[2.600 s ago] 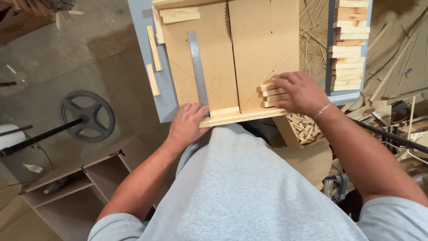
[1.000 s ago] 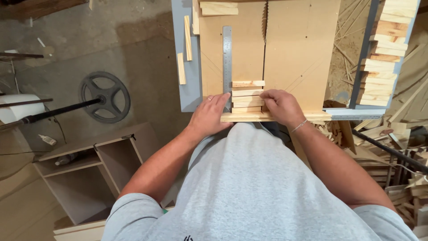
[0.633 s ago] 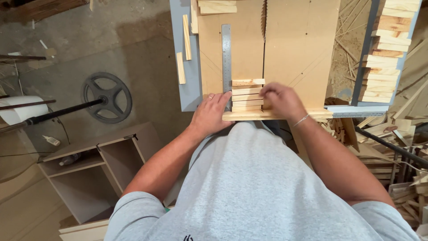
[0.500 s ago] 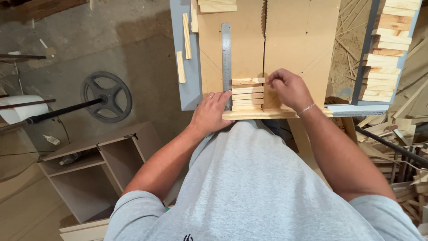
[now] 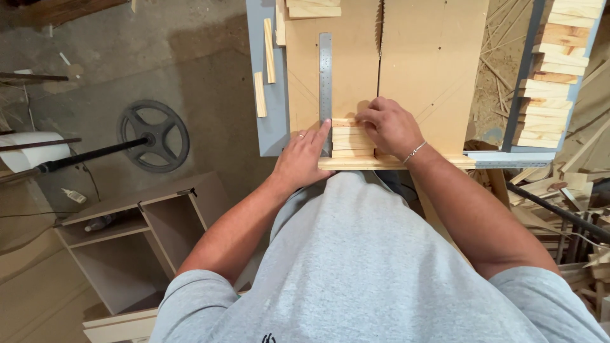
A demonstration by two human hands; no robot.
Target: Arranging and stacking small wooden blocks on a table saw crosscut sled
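Right hand (image 5: 391, 127) slid leftward over wood strips (image 5: 348, 137) on sled (image 5: 432, 70).

Only one package shows: a small white bottle (image 5: 74, 195) with a darker tip, lying on its side on the dusty floor at the left, just above the open wooden cabinet (image 5: 136, 238) and below the white roll (image 5: 28, 151). Its print is too small to make out. No signs, screens or separate labels show on the saw table (image 5: 270, 121) or elsewhere
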